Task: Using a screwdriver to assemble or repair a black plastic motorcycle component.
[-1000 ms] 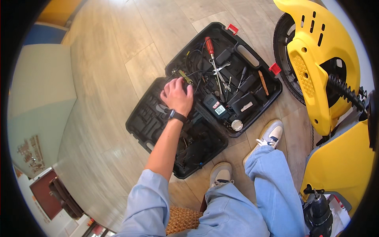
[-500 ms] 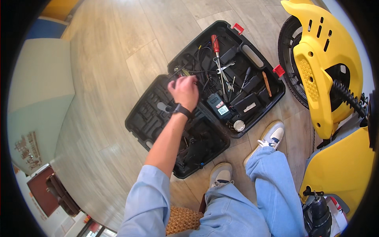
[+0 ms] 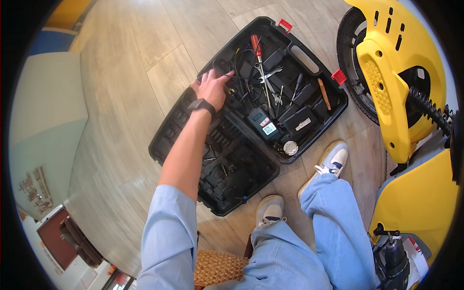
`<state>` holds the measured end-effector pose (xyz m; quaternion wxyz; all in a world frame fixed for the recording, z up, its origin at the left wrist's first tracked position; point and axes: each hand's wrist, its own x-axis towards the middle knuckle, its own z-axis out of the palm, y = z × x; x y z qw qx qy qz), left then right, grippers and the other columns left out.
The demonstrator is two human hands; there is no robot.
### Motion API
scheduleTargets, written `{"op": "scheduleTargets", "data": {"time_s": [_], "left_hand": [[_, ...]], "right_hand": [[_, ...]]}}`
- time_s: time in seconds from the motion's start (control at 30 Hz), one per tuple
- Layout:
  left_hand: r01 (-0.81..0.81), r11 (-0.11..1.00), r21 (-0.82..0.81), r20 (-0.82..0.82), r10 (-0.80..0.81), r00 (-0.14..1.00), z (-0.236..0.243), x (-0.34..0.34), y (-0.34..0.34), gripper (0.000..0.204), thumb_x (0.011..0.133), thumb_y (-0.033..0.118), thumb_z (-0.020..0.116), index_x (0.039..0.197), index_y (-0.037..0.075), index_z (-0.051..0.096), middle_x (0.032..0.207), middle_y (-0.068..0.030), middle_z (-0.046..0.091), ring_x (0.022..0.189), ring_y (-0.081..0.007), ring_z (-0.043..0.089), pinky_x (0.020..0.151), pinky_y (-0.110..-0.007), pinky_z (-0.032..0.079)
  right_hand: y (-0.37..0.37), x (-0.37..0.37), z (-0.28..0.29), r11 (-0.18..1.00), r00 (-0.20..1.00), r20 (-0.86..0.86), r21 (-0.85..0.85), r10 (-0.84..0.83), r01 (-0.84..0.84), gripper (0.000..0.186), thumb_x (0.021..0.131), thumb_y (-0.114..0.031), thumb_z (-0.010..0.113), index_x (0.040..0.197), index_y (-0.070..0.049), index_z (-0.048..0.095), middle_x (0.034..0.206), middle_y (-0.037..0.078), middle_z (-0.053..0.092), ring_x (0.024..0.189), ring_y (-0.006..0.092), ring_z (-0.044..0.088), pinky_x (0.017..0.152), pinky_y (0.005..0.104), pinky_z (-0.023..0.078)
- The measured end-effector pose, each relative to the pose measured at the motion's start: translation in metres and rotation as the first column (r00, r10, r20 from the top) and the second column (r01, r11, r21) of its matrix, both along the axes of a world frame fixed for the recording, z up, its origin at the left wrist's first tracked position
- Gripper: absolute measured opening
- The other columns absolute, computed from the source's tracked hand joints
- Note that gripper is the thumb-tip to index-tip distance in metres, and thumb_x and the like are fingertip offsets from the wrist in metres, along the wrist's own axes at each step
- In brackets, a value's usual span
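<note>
My left hand, with a dark watch on its wrist, reaches palm down into the open black tool case. It hovers over the far end of the case's hinge, beside dark cables. Its fingers look spread, with nothing visible between them; the undersides are hidden. To the right of the hand lie a red-handled screwdriver, several open-end wrenches, a small dark screwdriver and a brown wooden-looking stick. A dark box with a label and a round white piece sit nearer me. My right hand is out of view.
A yellow vehicle body with a black wheel stands at the right. A cordless drill is at the lower right. My shoes are just in front of the case, and a woven seat is below me.
My left hand has moved left and farther away, toward the case's far hinge end. Its fingers have spread from a more curled shape. The whole view has shifted slightly.
</note>
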<state>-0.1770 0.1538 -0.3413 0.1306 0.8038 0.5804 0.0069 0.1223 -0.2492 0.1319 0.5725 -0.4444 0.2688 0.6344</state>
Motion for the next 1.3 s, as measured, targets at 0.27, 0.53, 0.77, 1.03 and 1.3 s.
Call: {"op": "scheduleTargets", "data": {"time_s": [0.27,0.53,0.77,1.03,1.3], "left_hand": [[0.165,0.982,-0.095,-0.224,-0.183,0.957,0.02,-0.002,0.02,0.06,0.083,0.006,0.053,0.137,0.033,0.048,0.112,-0.0064,0.057,0.114,-0.0231,0.052,0.093,-0.048,0.034],[-0.094,0.993,-0.077,-0.093,0.086,0.992,0.012,0.008,0.022,0.034,0.092,0.022,0.051,0.125,0.026,0.057,0.115,-0.0048,0.058,0.115,-0.0233,0.052,0.096,-0.053,0.032],[-0.485,0.873,-0.058,-0.232,0.461,0.857,0.014,0.057,0.027,0.031,0.086,0.04,0.059,0.108,0.021,0.068,0.118,-0.0041,0.058,0.117,-0.0241,0.051,0.095,-0.054,0.034],[-0.684,0.698,-0.214,-0.178,0.66,0.73,0.008,0.07,0.036,0.035,0.086,0.033,0.061,0.114,0.012,0.065,0.126,-0.0077,0.051,0.121,-0.0252,0.047,0.097,-0.049,0.036],[-0.27,0.96,0.074,-0.111,0.277,0.954,-0.002,0.07,0.004,0.021,0.087,0.011,0.052,0.107,0.011,0.06,0.107,-0.0067,0.059,0.103,-0.0262,0.057,0.082,-0.043,0.048]], "right_hand": [[0.002,0.002,-0.001,1.0,1.0,-0.008,-0.012,0.018,-0.018,0.062,0.096,-0.025,0.057,0.146,-0.012,0.024,0.075,0.0,0.048,0.058,0.0095,0.05,0.054,0.0265,0.043],[0.001,0.006,-0.003,0.999,0.998,-0.053,0.003,0.039,-0.039,0.061,0.096,-0.024,0.057,0.146,-0.011,0.026,0.075,0.001,0.049,0.058,0.0103,0.051,0.054,0.0277,0.043],[0.001,0.003,0.002,0.999,0.999,0.028,-0.047,0.019,-0.017,0.061,0.096,-0.025,0.056,0.146,-0.01,0.025,0.076,0.0,0.048,0.057,0.0088,0.05,0.054,0.027,0.043],[0.003,0.002,-0.003,0.999,0.999,0.001,0.018,0.036,-0.036,0.062,0.095,-0.024,0.057,0.146,-0.011,0.024,0.075,-0.001,0.047,0.057,0.008,0.048,0.055,0.0249,0.042],[-0.003,0.001,0.003,1.0,1.0,0.011,-0.021,0.014,-0.014,0.063,0.094,-0.023,0.059,0.146,-0.012,0.024,0.076,-0.001,0.047,0.059,0.0077,0.048,0.058,0.0261,0.042]]}}
